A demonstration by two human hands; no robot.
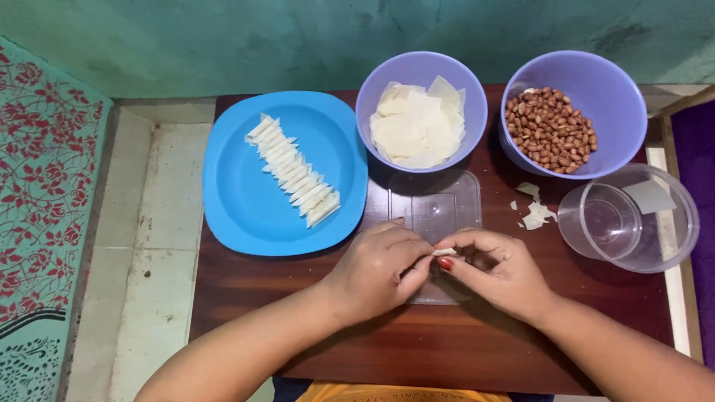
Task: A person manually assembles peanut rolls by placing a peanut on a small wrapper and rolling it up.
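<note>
Grip of both hands, left hand (pixel 372 269) and right hand (pixel 497 269), pinched on small pale folded wrapper (pixel 445 252).

Your left hand (pixel 376 272) and right hand (pixel 495 269) meet over a clear plastic sheet (pixel 436 205) on a dark wooden table (pixel 447 350), pinching a small white wrapper piece (pixel 445 252) between fingertips. Beyond them sit a blue plate (pixel 246 216) of folded white pastries (pixel 293 170), a purple bowl of wrappers (pixel 421 112), a purple bowl of peanuts (pixel 572 113) and a clear tub (pixel 629 217).
</note>
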